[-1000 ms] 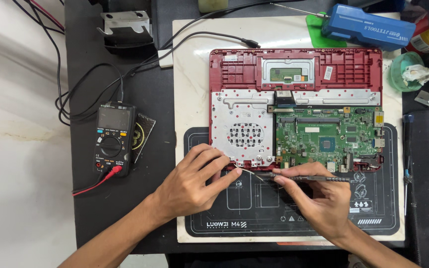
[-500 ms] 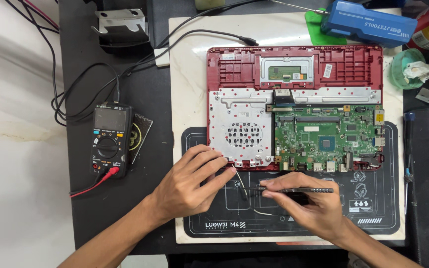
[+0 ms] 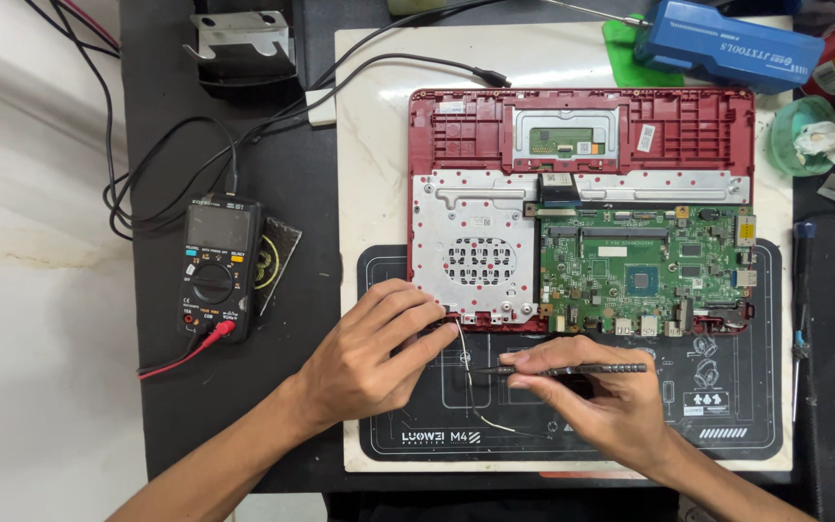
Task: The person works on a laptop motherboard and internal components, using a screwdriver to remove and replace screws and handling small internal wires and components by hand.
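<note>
A thin pale wire runs down from the front edge of the opened red laptop onto the black work mat, curling toward me near its loose end. My left hand lies on the mat just below the silver metal plate, fingers curled together with the tips pinching the wire's upper end. My right hand is closed around dark tweezers, held level, their tip touching the wire midway. The green circuit board sits just above my right knuckles. Well off to the left, a black multimeter rests on the dark bench with red leads plugged in. A blue tool case and a green cup crowd the far right corner, apart from my hands.
</note>
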